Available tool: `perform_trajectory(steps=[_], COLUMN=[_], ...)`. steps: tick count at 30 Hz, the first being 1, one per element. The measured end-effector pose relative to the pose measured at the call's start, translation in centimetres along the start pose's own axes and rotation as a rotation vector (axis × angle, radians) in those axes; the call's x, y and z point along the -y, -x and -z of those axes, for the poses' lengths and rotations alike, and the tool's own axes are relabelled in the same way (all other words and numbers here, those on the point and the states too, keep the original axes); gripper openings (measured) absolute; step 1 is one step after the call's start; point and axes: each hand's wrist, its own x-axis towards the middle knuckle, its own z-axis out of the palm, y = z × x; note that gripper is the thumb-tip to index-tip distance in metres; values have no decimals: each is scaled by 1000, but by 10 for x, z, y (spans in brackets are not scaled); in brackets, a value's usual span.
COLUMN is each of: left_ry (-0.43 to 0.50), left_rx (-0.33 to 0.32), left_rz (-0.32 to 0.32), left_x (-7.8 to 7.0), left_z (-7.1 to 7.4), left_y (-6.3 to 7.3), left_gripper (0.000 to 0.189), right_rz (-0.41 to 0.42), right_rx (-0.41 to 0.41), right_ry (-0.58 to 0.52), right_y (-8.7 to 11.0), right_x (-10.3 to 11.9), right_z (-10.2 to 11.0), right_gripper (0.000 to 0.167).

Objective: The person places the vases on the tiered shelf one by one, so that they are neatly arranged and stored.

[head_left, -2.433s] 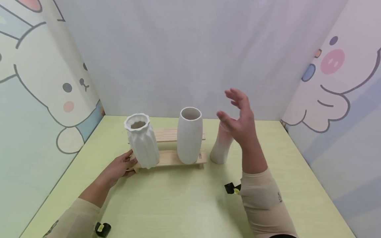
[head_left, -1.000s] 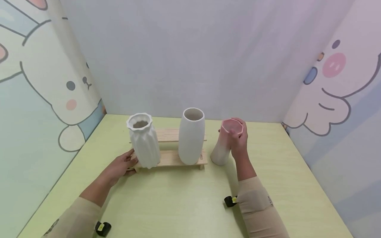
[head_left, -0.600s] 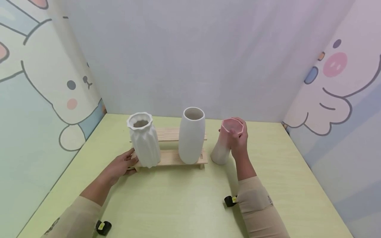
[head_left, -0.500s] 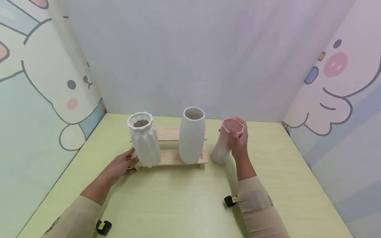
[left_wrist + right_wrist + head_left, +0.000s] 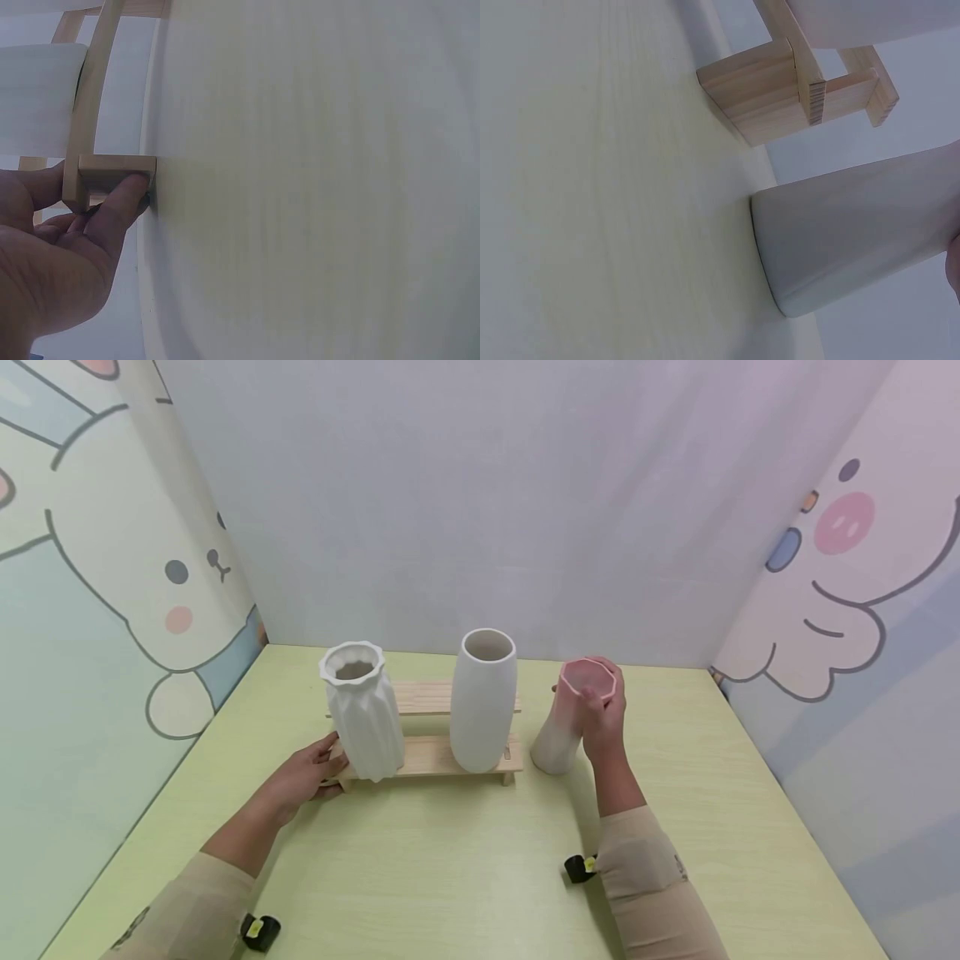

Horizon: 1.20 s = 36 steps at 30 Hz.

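Note:
A two-tier wooden stand (image 5: 427, 756) carries two white vases on its lower front board. The fluted vase (image 5: 365, 714) with a wavy rim is at its left end, the smooth tall vase (image 5: 483, 702) near its right end. My left hand (image 5: 303, 777) grips the stand's left end; the left wrist view shows thumb and fingers around the board and leg (image 5: 116, 165). To the right of the stand, a pink-and-white vase (image 5: 558, 735) stands on the table. My right hand (image 5: 606, 718) holds it near the rim, thumb in front. In the right wrist view only a sliver of that hand shows.
The pale green table (image 5: 450, 877) ends at a grey back wall (image 5: 480, 510). Printed cartoon walls flank it left and right. A small black piece with a yellow mark sits by each sleeve (image 5: 645, 868). The stand's upper rear board (image 5: 420, 697) bears no vase.
My right hand has come down from above the pink-and-white vase and taken hold of it near the rim. In the last second, hands and vases have barely moved. The left hand keeps its grip.

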Motion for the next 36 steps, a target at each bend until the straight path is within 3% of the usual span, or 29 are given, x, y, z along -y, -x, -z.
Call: perform_trajectory(steps=[17, 30, 36], left_ry=[0, 3, 0], left_rx=[3, -3, 0], left_rz=[-14, -1, -2], left_x=[-3, 1, 0], left_z=[0, 0, -1], left_y=[3, 2, 1], left_gripper=[71, 72, 72], right_rz=[-15, 15, 71], right_rx=[-28, -34, -63], right_ry=[-13, 1, -14], right_y=[5, 9, 10], right_x=[6, 8, 9], right_z=[-1, 3, 5], right_gripper=[54, 53, 59])
